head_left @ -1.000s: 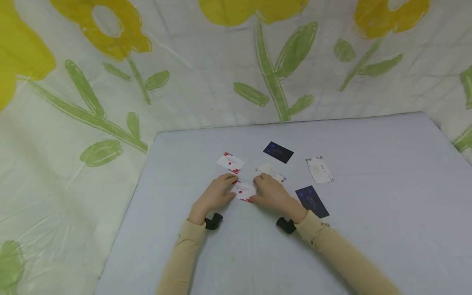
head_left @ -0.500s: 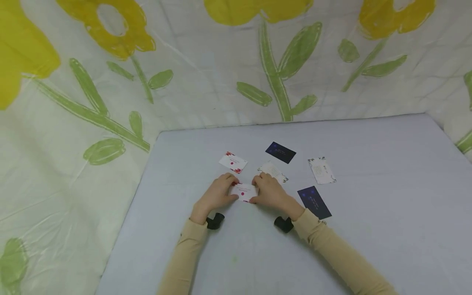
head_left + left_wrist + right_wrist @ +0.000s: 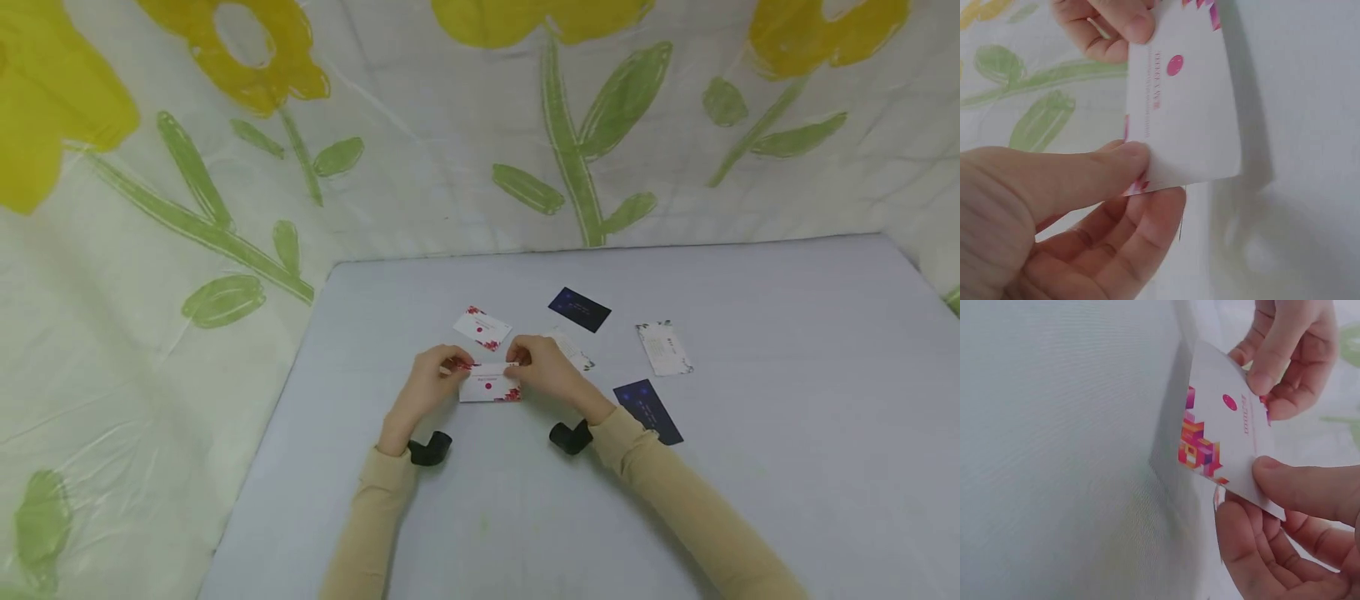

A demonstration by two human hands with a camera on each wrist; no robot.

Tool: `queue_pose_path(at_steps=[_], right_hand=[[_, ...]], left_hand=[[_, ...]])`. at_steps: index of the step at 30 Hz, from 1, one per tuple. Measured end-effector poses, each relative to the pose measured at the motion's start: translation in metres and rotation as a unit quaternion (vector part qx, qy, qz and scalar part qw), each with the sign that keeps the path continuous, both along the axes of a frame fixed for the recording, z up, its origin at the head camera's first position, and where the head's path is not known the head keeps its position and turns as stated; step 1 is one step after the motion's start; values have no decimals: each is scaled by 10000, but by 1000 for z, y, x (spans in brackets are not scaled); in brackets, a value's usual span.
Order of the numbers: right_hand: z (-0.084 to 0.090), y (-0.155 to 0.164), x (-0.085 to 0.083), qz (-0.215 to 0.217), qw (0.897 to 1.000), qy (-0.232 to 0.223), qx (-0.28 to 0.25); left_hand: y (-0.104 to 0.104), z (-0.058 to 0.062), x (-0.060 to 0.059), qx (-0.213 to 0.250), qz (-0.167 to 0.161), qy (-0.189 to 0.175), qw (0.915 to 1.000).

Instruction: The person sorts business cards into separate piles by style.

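Both hands have shifted to the far corners of the white card [image 3: 487,390] since the earlier frame; half a second ago they framed its short ends, covering more of it, and now the whole near long edge shows.

Position: card in the left part of the table [image 3: 787,375], between the hands, closer to the far edge than to anything seen of the near side. Long axis runs hand to hand, roughly parallel to the table's far edge.

Grip: left hand [image 3: 430,379] pinches the far-left corner, thumb [image 3: 1129,159] on the printed face, fingers behind. Right hand [image 3: 550,367] pinches the far-right corner likewise, thumb [image 3: 1272,478] on top. Neither hand is nearer; both hold it. Wrist views show the card tilted, with a shadow on the table beside it. Whether its near long edge touches the cloth: cannot tell.

Key relation (judgement): both pinches sit along one long edge, so the body of the card extends from the grip toward the person, and tilt seems governed by both hands equally.

Nearby: matching red-patterned card [image 3: 482,327] just beyond, toward the table's far-left corner, long axis slanted. Leaf-bordered card [image 3: 576,352] lies partly hidden behind the right hand. Dark blue card [image 3: 643,407] lies near the right sleeve [image 3: 626,437].
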State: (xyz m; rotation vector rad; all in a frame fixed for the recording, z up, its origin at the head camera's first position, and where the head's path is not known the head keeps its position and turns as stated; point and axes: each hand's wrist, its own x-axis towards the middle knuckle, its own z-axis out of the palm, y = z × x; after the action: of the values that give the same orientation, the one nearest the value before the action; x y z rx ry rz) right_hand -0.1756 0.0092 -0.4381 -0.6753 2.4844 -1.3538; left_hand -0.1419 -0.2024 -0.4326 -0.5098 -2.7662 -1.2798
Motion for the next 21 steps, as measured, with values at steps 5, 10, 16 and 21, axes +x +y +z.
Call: queue_pose_path(at_steps=[5, 10, 16, 21], right_hand=[[-1, -10, -8, 31, 9996, -61, 258], [-1, -15, -6, -56, 9952, 291, 933], [-4, -19, -5, -70, 9836, 584, 1706], [-4, -18, -5, -48, 9795, 667, 1898]], left_hand=[[-6, -3, -6, -205, 119, -146, 9996], [-3, -10, -11, -566, 135, -125, 9982], [0, -16, -11, -881, 215, -45, 9959], [2, -17, -13, -964, 218, -64, 9951]])
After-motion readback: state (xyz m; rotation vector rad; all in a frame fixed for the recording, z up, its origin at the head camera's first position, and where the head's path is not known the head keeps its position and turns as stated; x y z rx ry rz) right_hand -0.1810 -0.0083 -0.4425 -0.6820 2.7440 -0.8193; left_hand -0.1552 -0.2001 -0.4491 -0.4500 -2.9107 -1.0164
